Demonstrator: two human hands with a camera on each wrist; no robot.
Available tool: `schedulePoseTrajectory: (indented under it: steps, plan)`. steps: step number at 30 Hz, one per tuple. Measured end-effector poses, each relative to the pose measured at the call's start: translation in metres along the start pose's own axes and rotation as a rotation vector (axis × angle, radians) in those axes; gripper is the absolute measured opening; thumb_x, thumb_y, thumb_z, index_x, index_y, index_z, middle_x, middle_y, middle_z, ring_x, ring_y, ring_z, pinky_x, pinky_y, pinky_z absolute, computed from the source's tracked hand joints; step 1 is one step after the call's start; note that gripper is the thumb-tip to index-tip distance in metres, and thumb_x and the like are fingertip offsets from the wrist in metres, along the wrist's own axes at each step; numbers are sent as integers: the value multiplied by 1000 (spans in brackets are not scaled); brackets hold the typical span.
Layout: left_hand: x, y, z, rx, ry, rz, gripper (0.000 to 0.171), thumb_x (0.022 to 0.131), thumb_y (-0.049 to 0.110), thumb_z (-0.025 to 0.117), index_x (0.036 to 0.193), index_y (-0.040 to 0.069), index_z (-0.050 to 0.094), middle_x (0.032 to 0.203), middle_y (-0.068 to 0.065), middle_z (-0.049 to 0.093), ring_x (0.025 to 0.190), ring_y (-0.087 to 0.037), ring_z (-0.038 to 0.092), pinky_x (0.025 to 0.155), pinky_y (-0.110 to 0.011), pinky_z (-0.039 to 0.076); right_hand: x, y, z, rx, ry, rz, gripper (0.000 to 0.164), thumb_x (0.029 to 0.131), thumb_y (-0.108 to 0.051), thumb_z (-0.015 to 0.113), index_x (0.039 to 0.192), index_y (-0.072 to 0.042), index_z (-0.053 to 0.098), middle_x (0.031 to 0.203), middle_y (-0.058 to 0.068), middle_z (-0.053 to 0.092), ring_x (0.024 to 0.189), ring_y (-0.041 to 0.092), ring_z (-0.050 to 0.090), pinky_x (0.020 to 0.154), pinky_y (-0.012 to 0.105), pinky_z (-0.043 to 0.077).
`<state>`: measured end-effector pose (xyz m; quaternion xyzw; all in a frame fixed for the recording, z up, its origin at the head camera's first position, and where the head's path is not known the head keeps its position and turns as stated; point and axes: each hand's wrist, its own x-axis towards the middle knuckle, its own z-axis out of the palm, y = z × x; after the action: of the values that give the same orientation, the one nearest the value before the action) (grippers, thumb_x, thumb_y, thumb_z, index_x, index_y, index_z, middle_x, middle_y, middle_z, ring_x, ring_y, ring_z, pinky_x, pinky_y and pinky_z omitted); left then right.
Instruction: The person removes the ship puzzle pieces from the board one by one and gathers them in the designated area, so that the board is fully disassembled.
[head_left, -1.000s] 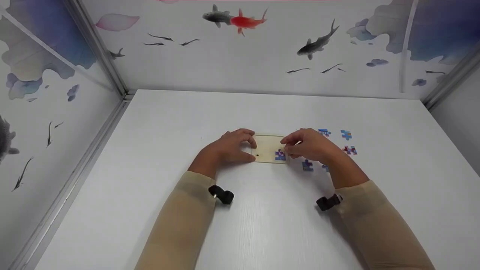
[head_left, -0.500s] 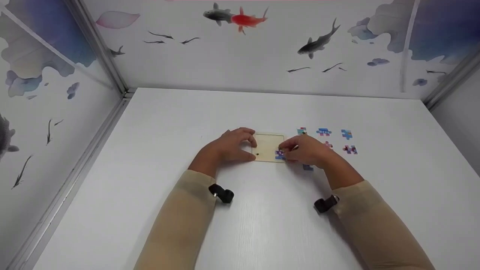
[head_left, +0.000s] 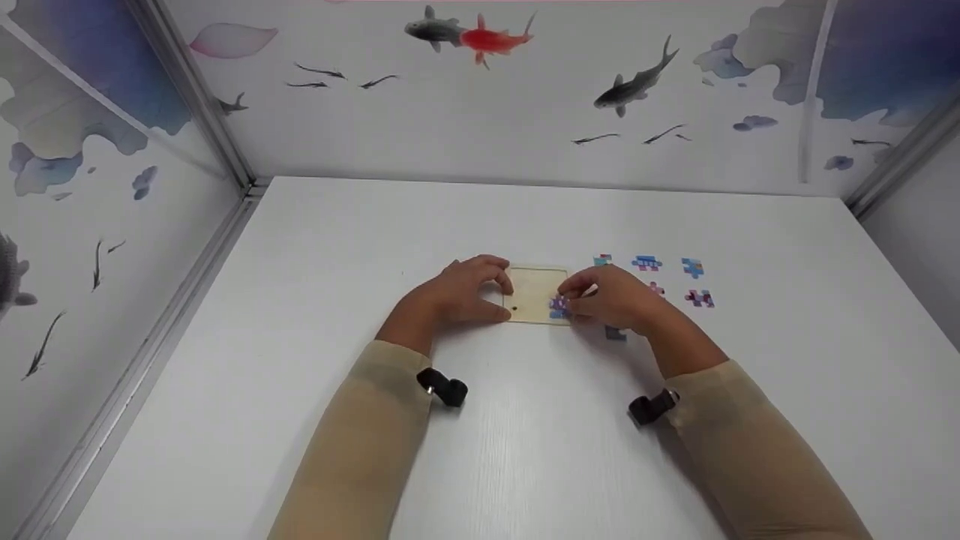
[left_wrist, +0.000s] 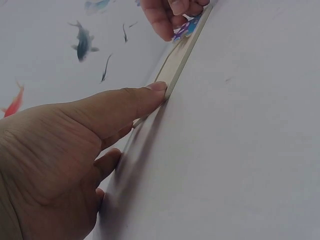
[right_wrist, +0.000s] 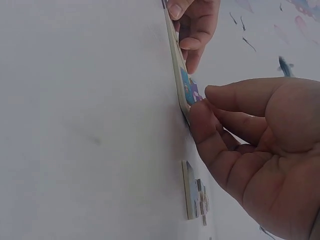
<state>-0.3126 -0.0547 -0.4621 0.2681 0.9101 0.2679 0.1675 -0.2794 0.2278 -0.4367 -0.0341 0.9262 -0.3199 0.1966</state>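
Observation:
A shallow, pale wooden puzzle tray (head_left: 532, 289) lies on the white table, a small dark spot near its near-left corner. My left hand (head_left: 471, 291) holds its left side, thumb (left_wrist: 156, 89) at the near corner and fingers at the far one. In the tray's near-right corner is a purple and blue jigsaw piece (head_left: 557, 305). My right hand (head_left: 611, 297) pinches at this piece with thumb and curled fingers, partly covering it. In the right wrist view the piece (right_wrist: 188, 86) shows at the tray's edge beside the fingertips.
Several loose jigsaw pieces lie right of the tray, among them a blue one (head_left: 646, 262), a blue and orange one (head_left: 692, 267) and a purple-red one (head_left: 699, 298). Another piece (head_left: 615, 333) lies under the right hand's near side. Painted fish panels surround the table.
My right hand has shifted slightly left and nearer, from the tray's right edge onto the corner piece, uncovering loose pieces behind it. My left hand stays in place on the tray.

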Motion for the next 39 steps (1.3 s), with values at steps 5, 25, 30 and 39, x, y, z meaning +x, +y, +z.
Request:
schedulePoseTrajectory:
  steps: [5,25,30,39]
  plan:
    - [0,1,0,9,-3,-3,30,95,39,78,121,27,69,172,7,39,165,-21,28,138,-54,5,-1,-2,-2,49,13,19,18,104,-24,70,121,-25,76,121,5,69,110,25,62,87,28,58]
    - [-3,4,-2,-13,12,-4,28,94,36,79,118,25,70,171,7,41,165,-20,30,138,-54,5,-2,-2,-2,109,33,6,13,103,-17,70,113,-23,77,115,5,71,107,24,63,86,28,58]
    - [-3,4,-3,-10,12,3,29,95,35,79,120,24,70,171,6,41,165,-19,30,138,-56,5,0,-2,-3,123,43,1,13,103,-18,71,112,-24,78,115,5,71,107,24,64,86,27,59]
    - [-2,4,-3,-12,11,-2,29,94,35,79,120,24,70,171,5,41,164,-20,31,138,-57,4,-4,-1,-9,174,7,-13,16,104,-20,71,119,-22,76,120,7,70,109,24,68,91,28,63]
